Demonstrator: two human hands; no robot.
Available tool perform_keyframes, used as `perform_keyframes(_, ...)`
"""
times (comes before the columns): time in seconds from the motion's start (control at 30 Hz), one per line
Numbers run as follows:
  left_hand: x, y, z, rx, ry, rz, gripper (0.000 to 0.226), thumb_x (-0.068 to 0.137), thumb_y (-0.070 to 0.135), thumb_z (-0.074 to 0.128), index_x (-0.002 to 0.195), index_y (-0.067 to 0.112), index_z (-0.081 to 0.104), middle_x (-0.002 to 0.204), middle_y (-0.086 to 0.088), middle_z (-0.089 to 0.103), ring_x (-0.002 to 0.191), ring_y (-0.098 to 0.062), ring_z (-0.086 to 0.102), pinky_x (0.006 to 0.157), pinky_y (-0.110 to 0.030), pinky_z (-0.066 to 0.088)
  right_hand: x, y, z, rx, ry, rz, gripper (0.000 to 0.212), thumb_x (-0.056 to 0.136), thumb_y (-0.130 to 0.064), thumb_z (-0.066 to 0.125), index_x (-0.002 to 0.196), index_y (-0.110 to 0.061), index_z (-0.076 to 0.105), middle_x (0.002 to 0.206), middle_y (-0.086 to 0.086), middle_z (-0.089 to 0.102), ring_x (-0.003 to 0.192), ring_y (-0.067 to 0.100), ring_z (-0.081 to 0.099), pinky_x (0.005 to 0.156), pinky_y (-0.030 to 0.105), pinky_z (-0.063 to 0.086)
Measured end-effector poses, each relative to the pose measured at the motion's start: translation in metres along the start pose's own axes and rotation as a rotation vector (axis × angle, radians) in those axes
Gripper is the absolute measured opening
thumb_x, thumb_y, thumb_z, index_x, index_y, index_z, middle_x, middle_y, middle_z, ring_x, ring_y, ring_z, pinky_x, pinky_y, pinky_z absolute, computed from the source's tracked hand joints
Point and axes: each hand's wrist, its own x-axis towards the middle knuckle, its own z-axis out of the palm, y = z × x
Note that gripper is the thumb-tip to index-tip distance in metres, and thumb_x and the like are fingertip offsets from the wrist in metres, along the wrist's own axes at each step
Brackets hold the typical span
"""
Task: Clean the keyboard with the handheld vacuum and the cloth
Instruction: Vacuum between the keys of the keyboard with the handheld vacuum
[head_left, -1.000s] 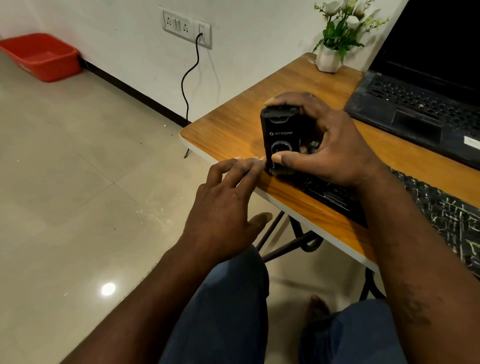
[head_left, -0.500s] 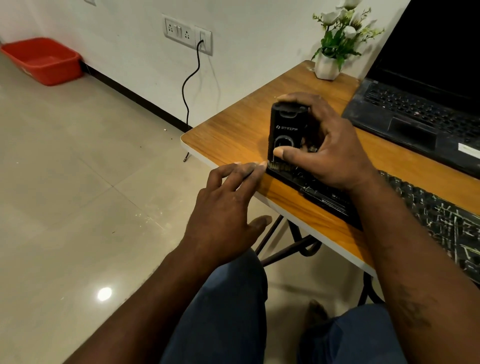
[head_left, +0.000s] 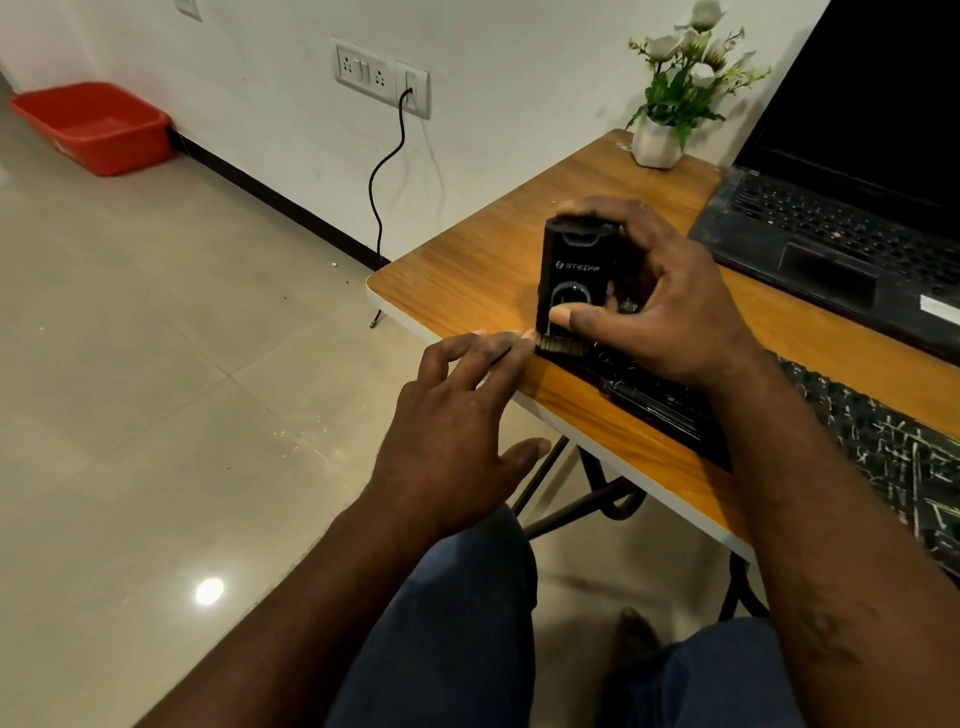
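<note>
One wooden bench (head_left: 467, 270) carries it all. An open laptop (head_left: 831, 244) sits behind the black keyboard (head_left: 654, 402), which lies along the bench's near edge. A white-potted flower plant (head_left: 657, 143) stands well behind the keyboard's left end. The right hand (head_left: 670, 317) has its fingers curled round the handheld vacuum (head_left: 574, 270), upright, brush nozzle down on the keyboard's left end. The left hand (head_left: 457, 431) has its fingers nearly straight, tips touching that same end.

Vacuum (head_left: 574, 270) on keyboard's (head_left: 654, 405) left end, laptop (head_left: 841, 249) behind.
</note>
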Motion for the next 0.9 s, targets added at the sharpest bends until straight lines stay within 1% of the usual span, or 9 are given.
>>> perform_keyframes(0.07, 0.000, 0.000, -0.001, 0.009, -0.002, 0.000, 0.092, 0.089, 0.065, 0.065, 0.163, 0.034, 0.019, 0.166, 0.012, 0.024, 0.150, -0.018, 0.011, 0.112, -0.050, 0.038, 0.002, 0.001, 0.003, -0.038, 0.043, -0.001, 0.072, 0.083, -0.021, 0.086, 0.145, -0.018, 0.050, 0.138, -0.009, 0.054, 0.119, 0.008, 0.061, 0.083, 0.033, 0.062)
perform_keyframes(0.2, 0.000, 0.001, 0.000, 0.023, -0.006, -0.001, 0.092, 0.089, 0.065, 0.064, 0.162, 0.034, 0.019, 0.167, 0.012, 0.022, 0.150, -0.018, 0.008, 0.113, -0.050, 0.038, -0.002, -0.001, 0.001, 0.062, -0.085, 0.004, 0.071, 0.082, -0.016, 0.086, 0.144, -0.019, 0.052, 0.136, -0.008, 0.055, 0.121, 0.016, 0.060, 0.087, 0.044, 0.061)
perform_keyframes(0.33, 0.000, 0.000, -0.001, 0.024, -0.005, -0.002, 0.093, 0.089, 0.069, 0.061, 0.163, 0.034, 0.016, 0.167, 0.013, 0.021, 0.151, -0.017, 0.008, 0.113, -0.050, 0.037, 0.001, 0.000, 0.001, 0.032, -0.007, 0.043, 0.071, 0.083, -0.021, 0.086, 0.145, -0.023, 0.051, 0.137, -0.007, 0.055, 0.118, 0.017, 0.062, 0.084, 0.047, 0.062)
perform_keyframes(0.47, -0.002, 0.001, 0.000, 0.015, -0.005, -0.001, 0.095, 0.088, 0.072, 0.059, 0.164, 0.035, 0.014, 0.167, 0.014, 0.020, 0.150, -0.015, 0.007, 0.114, -0.049, 0.035, -0.003, 0.005, -0.011, 0.032, -0.018, 0.102, 0.070, 0.081, -0.021, 0.087, 0.142, -0.029, 0.053, 0.132, -0.011, 0.058, 0.111, 0.019, 0.064, 0.084, 0.047, 0.061)
perform_keyframes(0.6, -0.002, 0.003, 0.001, 0.017, 0.010, -0.004, 0.100, 0.086, 0.074, 0.059, 0.163, 0.038, 0.006, 0.167, 0.016, 0.016, 0.151, -0.015, 0.007, 0.115, -0.047, 0.034, -0.002, 0.014, -0.020, -0.083, 0.175, 0.238, 0.071, 0.081, -0.024, 0.086, 0.142, -0.037, 0.052, 0.121, -0.016, 0.061, 0.102, 0.002, 0.067, 0.082, 0.036, 0.064)
perform_keyframes(0.63, -0.003, 0.004, 0.002, 0.019, 0.013, -0.006, 0.101, 0.086, 0.076, 0.058, 0.163, 0.039, 0.004, 0.167, 0.016, 0.016, 0.151, -0.015, 0.007, 0.114, -0.047, 0.034, -0.002, 0.015, -0.019, -0.089, 0.197, 0.255, 0.071, 0.080, -0.024, 0.086, 0.141, -0.037, 0.052, 0.120, -0.016, 0.061, 0.100, 0.002, 0.068, 0.081, 0.036, 0.064)
perform_keyframes(0.77, -0.003, 0.008, 0.005, 0.075, 0.035, 0.014, 0.098, 0.084, 0.083, 0.048, 0.162, 0.042, 0.006, 0.167, 0.012, 0.018, 0.151, -0.021, 0.011, 0.110, -0.049, 0.039, -0.004, 0.013, -0.017, 0.018, 0.105, 0.206, 0.070, 0.081, -0.022, 0.086, 0.140, -0.036, 0.052, 0.133, -0.009, 0.059, 0.114, 0.013, 0.066, 0.084, 0.047, 0.063)
perform_keyframes(0.83, -0.003, 0.009, 0.006, 0.087, 0.041, 0.009, 0.098, 0.084, 0.083, 0.047, 0.163, 0.042, 0.006, 0.167, 0.011, 0.017, 0.152, -0.021, 0.011, 0.111, -0.049, 0.038, -0.002, 0.013, -0.015, 0.006, 0.107, 0.206, 0.070, 0.082, -0.022, 0.086, 0.141, -0.037, 0.051, 0.133, -0.010, 0.059, 0.112, 0.010, 0.066, 0.084, 0.043, 0.063)
perform_keyframes(0.9, -0.004, 0.011, 0.007, 0.079, 0.048, 0.003, 0.099, 0.085, 0.082, 0.050, 0.163, 0.042, 0.006, 0.167, 0.012, 0.017, 0.152, -0.020, 0.010, 0.112, -0.048, 0.037, 0.000, 0.015, -0.014, -0.130, 0.200, 0.235, 0.072, 0.081, -0.026, 0.085, 0.143, -0.037, 0.049, 0.128, -0.010, 0.061, 0.103, 0.002, 0.065, 0.081, 0.033, 0.064)
